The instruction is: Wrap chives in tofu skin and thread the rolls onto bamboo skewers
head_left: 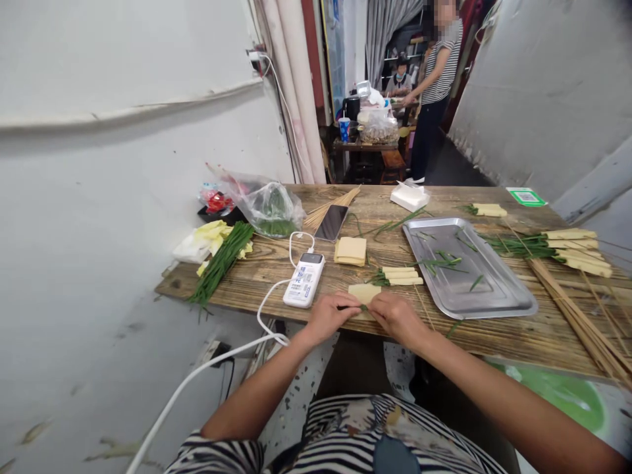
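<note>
Brown wood-plank table (266, 255) stands by a white wall (148, 178); 2 people in bg, one standing in a striped top (447, 76), one farther back w/ a mask.

Thin pale-yellow sheet (364, 291) lies flat at the table's near edge, btwn & just fwd of the fingertips. Long axis: can't tell, near part's covered. Short green stalk piece (364, 307) shows btwn the fingers, approx. crosswise. L hand (334, 315) & R hand (396, 316) are close together, both pinched on the sheet's near part; neither clearly nearer.

Qty: 1 sheet under hands; 1 squarish stack of folded pale-yellow sheets (350, 251) beyond it, no. of layers unclear; 3 pale-yellow rolls w/ green ends (401, 276) just beyond R hand, lengthwise L-R; at least 3 similar rolls (577, 250) far R, past 1 silver metal tray (494, 286) w/ loose green bits; 2 bunches of thin tan wooden sticks (573, 316); 1 white power bank (302, 283), 1 dark phone (332, 222); 1 long green stalk bunch (224, 260) far L, stalk count n/a.
</note>
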Available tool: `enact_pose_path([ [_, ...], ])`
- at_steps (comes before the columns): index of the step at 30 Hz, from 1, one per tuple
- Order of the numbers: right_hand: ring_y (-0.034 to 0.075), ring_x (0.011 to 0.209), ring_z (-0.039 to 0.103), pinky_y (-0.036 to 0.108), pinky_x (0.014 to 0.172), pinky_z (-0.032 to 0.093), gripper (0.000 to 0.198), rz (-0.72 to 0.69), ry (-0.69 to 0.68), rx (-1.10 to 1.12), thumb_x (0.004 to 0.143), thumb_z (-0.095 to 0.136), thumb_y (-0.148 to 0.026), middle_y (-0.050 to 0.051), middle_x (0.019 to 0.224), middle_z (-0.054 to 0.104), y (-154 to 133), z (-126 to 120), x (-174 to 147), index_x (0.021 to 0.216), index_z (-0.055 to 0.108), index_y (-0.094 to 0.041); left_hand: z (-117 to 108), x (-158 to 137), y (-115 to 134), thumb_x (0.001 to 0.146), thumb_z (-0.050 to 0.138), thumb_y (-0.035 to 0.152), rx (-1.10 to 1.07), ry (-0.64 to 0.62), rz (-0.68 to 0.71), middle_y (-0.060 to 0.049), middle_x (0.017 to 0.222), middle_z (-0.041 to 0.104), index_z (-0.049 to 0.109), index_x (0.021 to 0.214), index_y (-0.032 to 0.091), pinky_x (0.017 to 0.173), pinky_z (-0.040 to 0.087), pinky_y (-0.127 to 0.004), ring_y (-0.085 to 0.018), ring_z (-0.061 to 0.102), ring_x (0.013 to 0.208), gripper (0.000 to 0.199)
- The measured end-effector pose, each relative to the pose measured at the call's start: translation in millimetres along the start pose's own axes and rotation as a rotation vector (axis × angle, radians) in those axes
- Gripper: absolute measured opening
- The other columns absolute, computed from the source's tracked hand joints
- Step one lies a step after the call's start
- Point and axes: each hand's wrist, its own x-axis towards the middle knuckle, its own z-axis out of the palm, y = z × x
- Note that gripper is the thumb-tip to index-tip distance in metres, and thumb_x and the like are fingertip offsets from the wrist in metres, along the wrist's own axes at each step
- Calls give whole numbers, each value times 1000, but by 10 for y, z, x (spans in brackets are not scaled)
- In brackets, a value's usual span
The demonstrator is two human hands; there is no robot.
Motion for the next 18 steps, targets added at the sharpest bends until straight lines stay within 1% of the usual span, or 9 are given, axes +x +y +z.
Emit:
enact_pose_path([
  [5, 15, 66, 50, 25, 61, 35, 31, -37, -6, -14, 94, 41, -17, 4, 68, 55, 56, 19, -16, 66, 55, -17, 20, -96, -124, 85, 61, 24, 90, 7, 266, -7, 96, 73, 73, 96, 19, 82, 55, -29, -16, 68, 88, 17],
  [10, 15, 69, 48, 26, 63, 34, 30, -51, -41, -67, 94, 41, -16, 4, 70, 55, 91, 17, -46, 70, 57, -17, 19, -74, -184, 90, 53, 19, 246, -11, 514, -7, 96, 73, 70, 100, 19, 80, 54, -31, -16, 67, 90, 20],
  [14, 17, 73, 46, 29, 65, 34, 26, -104, -87, -176, 94, 42, -17, 5, 74, 56, 114, 19, -80, 77, 60, -16, 25, -31, -176, 91, 50, 16, 400, -51, 627, -7, 95, 72, 68, 103, 18, 82, 51, -34, -17, 62, 92, 21],
  [18, 20, 78, 46, 32, 69, 36, 20, -217, -195, -278, 93, 43, -16, 9, 82, 56, 103, 9, -105, 87, 62, -13, -4, -7, -181, 93, 45, 15, 482, -132, 664, -10, 98, 69, 64, 109, 17, 83, 49, -35, -18, 57, 94, 25],
])
